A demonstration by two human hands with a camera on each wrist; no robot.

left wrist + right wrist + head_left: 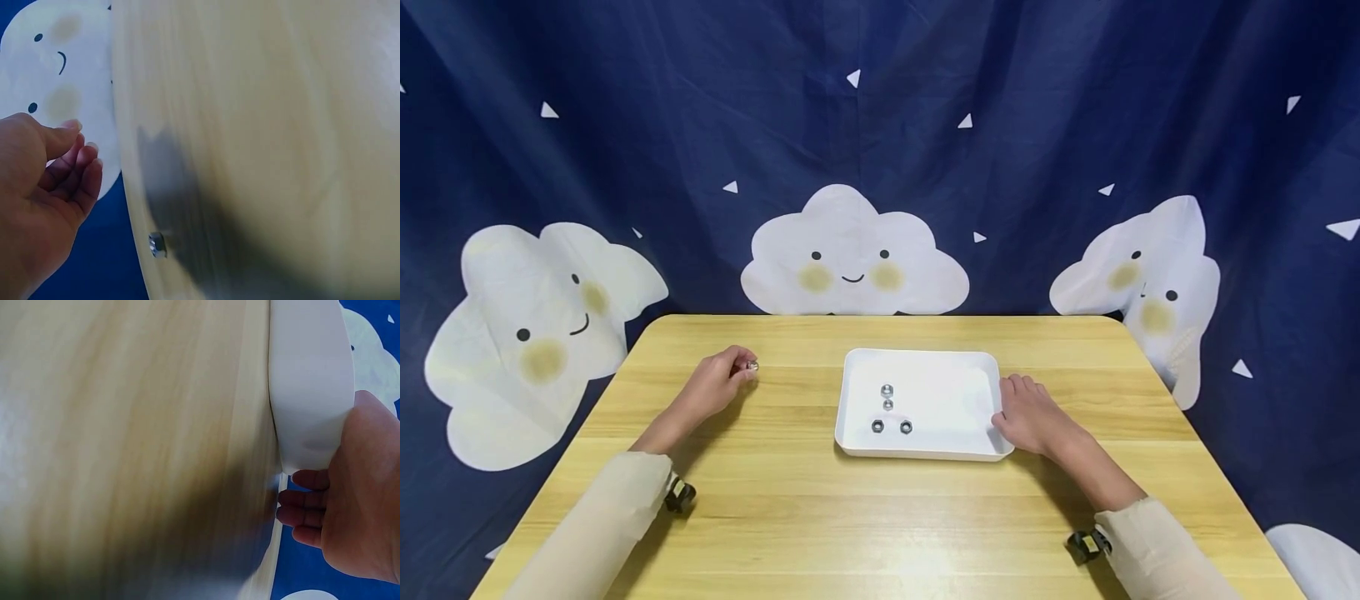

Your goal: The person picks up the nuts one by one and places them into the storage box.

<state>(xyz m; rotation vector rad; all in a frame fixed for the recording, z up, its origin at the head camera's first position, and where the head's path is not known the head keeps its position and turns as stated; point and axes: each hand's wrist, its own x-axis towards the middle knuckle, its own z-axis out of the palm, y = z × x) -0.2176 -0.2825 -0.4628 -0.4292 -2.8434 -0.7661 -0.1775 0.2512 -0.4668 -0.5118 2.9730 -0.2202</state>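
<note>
My left hand point(711, 385) reaches over the left of the wooden table and pinches a small silver nut point(752, 365) between thumb and fingertips. The left wrist view hides that nut behind the thumb. In that same view, another hex nut point(157, 245) lies on the tabletop apart from the fingers; the head view does not show it. A shallow white tray point(955, 446) stands right of centre, with nuts point(887, 390) in its left half. My right hand point(1033, 414) grips the tray's right rim, its fingers point(301, 515) outside the wall.
The pale wooden table point(790, 517) has rounded far corners. Right behind its far edge hangs a dark blue curtain point(700, 108) with smiling white clouds. Black camera mounts point(681, 496) sit at both sleeve cuffs, close above the tabletop.
</note>
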